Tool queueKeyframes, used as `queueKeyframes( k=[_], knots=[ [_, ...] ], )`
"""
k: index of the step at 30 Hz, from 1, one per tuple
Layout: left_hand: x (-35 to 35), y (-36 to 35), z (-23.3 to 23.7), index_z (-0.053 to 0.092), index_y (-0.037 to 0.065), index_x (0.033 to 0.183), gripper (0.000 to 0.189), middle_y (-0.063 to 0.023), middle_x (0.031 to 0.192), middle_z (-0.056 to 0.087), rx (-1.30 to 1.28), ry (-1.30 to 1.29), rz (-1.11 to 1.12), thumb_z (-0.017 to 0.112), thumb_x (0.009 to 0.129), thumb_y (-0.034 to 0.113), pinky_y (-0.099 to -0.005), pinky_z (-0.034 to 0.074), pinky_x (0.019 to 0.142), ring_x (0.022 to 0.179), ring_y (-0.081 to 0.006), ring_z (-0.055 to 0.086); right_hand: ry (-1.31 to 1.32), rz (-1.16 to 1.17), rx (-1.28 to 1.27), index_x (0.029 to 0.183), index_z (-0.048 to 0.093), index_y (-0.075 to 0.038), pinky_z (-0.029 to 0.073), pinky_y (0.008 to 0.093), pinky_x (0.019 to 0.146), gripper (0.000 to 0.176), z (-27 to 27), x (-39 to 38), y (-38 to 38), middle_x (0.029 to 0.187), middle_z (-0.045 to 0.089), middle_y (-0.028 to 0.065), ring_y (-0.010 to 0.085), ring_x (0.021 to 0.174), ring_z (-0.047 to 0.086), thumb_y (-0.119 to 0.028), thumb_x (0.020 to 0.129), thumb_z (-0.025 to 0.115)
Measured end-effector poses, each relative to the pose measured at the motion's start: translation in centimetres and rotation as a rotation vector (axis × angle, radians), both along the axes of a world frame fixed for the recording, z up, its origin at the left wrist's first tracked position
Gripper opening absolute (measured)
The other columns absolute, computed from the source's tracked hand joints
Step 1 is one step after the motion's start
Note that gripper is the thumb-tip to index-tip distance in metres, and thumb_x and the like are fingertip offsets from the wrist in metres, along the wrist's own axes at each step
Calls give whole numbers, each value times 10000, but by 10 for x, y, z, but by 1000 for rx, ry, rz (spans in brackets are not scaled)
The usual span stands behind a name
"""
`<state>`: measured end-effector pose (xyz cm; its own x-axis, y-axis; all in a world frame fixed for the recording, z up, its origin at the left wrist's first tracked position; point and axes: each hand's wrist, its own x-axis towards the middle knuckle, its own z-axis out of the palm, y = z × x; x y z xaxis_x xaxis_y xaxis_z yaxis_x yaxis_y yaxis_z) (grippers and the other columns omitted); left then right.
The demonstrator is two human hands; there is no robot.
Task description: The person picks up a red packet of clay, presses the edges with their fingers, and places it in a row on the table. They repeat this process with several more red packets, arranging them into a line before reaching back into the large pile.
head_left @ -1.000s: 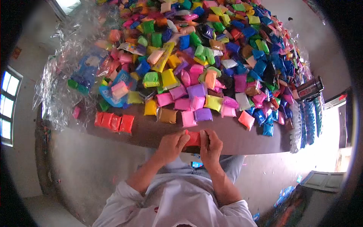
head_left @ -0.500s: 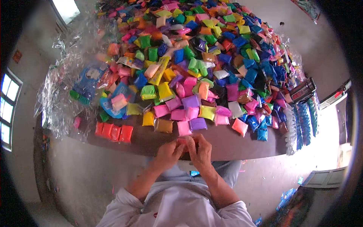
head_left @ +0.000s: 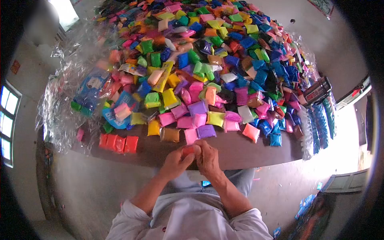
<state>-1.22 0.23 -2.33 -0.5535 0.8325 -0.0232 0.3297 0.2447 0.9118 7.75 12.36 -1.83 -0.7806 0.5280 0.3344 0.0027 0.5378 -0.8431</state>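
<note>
Just over the table's near edge, a small red packet (head_left: 188, 151) shows between my two hands, mostly covered by fingers. My left hand (head_left: 177, 163) is closed around it from the left, thumb along the near side. Against its right end, my right hand (head_left: 208, 161) is closed with bent fingers; the exact grip is partly hidden. A pink packet (head_left: 191, 136) and a purple packet (head_left: 206, 131) lie just beyond my fingertips. To the left, several red packets (head_left: 119, 143) lie side by side in a row.
A large heap of coloured packets (head_left: 196, 108) covers much of the brown table (head_left: 240, 154). Crumpled clear plastic (head_left: 60, 108) hangs over its left side. On the right are a dark cylindrical object (head_left: 317, 92) and strips of blue packaging (head_left: 318, 128). A blurred shape (head_left: 40, 22) is at upper left.
My right hand has turned and its fingers are more curled. The red packet has shifted slightly left in my hands. A blurred shape has appeared at upper left, and the view has shifted a little.
</note>
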Motion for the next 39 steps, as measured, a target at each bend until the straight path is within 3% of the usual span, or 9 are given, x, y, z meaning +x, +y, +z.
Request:
queueKeyframes(
  k=[4, 6, 9, 17, 21, 24, 30, 33, 39],
  knots=[
    [7, -1, 19, 557, 43, 1023, 379, -183, 767, 608, 50, 133, 72, 514, 860, 382, -417, 457, 617, 719, -364, 602, 45, 56, -36, 967, 523, -50, 472, 421, 596, 188, 10, -2, 3, 777, 601, 181, 378, 713, 592, -202, 857, 543],
    [11, -1, 14, 557, 35, 995, 372, -198, 767, 601, -7, 200, 108, 502, 869, 381, -436, 449, 612, 724, -384, 591, -149, -24, -196, 890, 558, 1, 459, 335, 557, 220, 21, -1, 1, 674, 583, 155, 246, 620, 611, -214, 897, 511],
    [13, 0, 7, 552, 23, 932, 378, -218, 756, 588, -52, 241, 133, 476, 883, 390, -466, 432, 599, 722, -409, 575, -245, 12, -213, 839, 582, 12, 455, 317, 553, 253, 17, 5, 9, 655, 584, 151, 189, 612, 601, -226, 895, 517],
    [14, 0, 14, 550, 32, 824, 414, -196, 670, 570, -87, 205, 90, 449, 894, 427, -468, 419, 576, 696, -424, 560, -104, -117, -141, 802, 582, 7, 435, 325, 537, 259, 2, 8, 7, 627, 554, 149, 172, 567, 555, -226, 896, 517],
    [14, 2, 25, 545, 47, 790, 419, -100, 579, 539, -54, 57, 131, 437, 904, 436, -390, 411, 520, 582, -277, 569, 36, -251, -104, 772, 564, -10, 405, 304, 486, 247, 7, 7, 7, 590, 528, 99, 134, 523, 509, -216, 900, 512],
    [4, -1, 9, 515, 81, 738, 409, -5, 549, 478, 110, -356, 153, 440, 905, 446, -282, 344, 462, 502, -102, 462, 82, -203, -712, 801, 564, -26, 387, 226, 478, 210, 2, 14, 21, 648, 535, 5, 74, 548, 485, -202, 902, 514],
    [2, -4, 13, 517, 73, 725, 408, 10, 600, 507, 135, -497, 120, 448, 912, 430, -236, 339, 489, 531, -77, 449, 39, -169, -841, 1006, 592, -20, 394, 198, 507, 245, 11, 29, 20, 736, 579, 10, 63, 595, 507, -231, 904, 523],
    [5, 0, 17, 553, 52, 742, 398, 13, 626, 518, 159, -470, 203, 480, 905, 408, -230, 360, 499, 549, -71, 458, -64, 74, -834, 1012, 593, -15, 402, 197, 530, 263, 7, 29, 9, 751, 593, 13, 64, 604, 513, -246, 899, 534],
    [0, -6, 12, 595, 36, 830, 382, 15, 661, 540, 129, -431, 161, 493, 902, 397, -222, 376, 505, 578, -55, 466, -22, 22, -869, 948, 604, -14, 368, 191, 478, 261, -2, 16, -6, 679, 568, -9, 54, 544, 478, -261, 901, 536]
  ],
)
